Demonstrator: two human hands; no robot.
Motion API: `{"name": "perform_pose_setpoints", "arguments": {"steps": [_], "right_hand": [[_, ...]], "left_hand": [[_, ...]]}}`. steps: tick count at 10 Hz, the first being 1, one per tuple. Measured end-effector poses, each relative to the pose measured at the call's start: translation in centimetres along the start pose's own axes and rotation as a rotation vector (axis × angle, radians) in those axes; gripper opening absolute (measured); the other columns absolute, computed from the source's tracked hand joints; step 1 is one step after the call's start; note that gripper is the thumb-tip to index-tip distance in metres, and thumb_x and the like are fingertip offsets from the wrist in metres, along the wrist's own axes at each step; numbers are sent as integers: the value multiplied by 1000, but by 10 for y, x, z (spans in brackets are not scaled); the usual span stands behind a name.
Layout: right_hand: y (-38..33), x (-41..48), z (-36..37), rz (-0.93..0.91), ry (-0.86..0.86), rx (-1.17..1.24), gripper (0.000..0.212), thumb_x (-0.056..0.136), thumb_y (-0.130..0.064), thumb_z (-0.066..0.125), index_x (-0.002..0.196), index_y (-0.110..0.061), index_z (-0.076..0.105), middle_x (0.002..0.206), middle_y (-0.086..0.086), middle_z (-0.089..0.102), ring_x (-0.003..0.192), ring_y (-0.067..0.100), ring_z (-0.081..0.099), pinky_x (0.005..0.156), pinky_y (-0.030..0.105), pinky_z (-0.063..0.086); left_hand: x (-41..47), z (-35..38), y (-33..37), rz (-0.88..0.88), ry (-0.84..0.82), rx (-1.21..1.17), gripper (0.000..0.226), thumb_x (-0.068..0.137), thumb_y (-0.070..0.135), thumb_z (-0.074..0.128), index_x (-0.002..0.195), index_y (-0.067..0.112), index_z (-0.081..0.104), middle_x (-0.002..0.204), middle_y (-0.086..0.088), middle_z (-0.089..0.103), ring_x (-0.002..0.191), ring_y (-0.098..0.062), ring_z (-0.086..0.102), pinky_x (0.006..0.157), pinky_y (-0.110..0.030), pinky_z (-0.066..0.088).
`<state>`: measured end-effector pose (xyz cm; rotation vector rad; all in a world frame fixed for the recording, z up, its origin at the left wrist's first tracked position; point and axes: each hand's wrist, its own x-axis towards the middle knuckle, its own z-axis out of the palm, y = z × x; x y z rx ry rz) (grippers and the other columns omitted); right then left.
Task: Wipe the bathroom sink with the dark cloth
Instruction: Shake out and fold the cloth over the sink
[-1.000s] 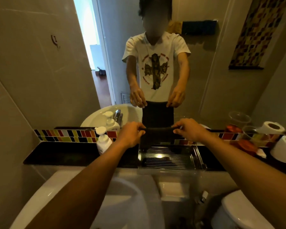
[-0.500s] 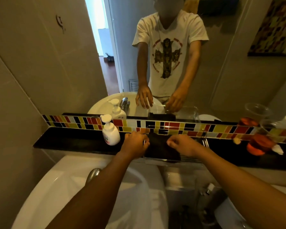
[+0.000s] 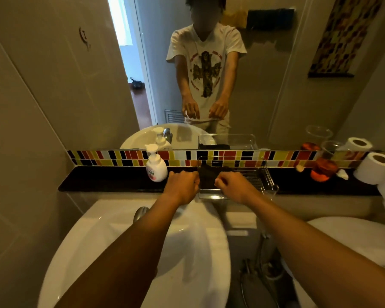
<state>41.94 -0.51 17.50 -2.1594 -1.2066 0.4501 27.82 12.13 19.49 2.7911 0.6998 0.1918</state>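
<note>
The dark cloth [image 3: 208, 177] lies in a clear tray [image 3: 272, 188] with a wire rack, on the black ledge [image 3: 109, 180] behind the white sink [image 3: 111, 245]. My left hand [image 3: 182, 186] hovers at the cloth's left edge and my right hand [image 3: 232, 186] at its right edge. Both have loosely curled fingers. In the mirror both hands hang with nothing in them and the cloth rests in the tray. The tap [image 3: 141, 213] shows beside my left forearm, which covers much of the basin.
A white soap pump bottle [image 3: 156, 170] stands on the ledge just left of my left hand. An orange-filled clear cup [image 3: 323, 172] and toilet paper rolls [image 3: 375, 168] stand at the right. A white toilet [image 3: 353, 238] is at lower right, with a wall close on the left.
The cloth, held stretched between both hands above the tray a second ago, came down into the tray and was let go. The view tilted downward toward the sink.
</note>
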Motion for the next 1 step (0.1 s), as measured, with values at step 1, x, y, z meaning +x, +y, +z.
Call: {"name": "perform_pose_setpoints", "arguments": {"steps": [1], "right_hand": [[-15, -22, 9, -9, 24, 17, 9, 94, -19, 53, 89, -27, 52, 82, -4, 59, 75, 12, 58, 63, 21, 42]], "left_hand": [[-25, -9, -11, -1, 3, -19, 17, 94, 25, 51, 108, 20, 59, 108, -4, 67, 101, -24, 60, 99, -45, 40]]}}
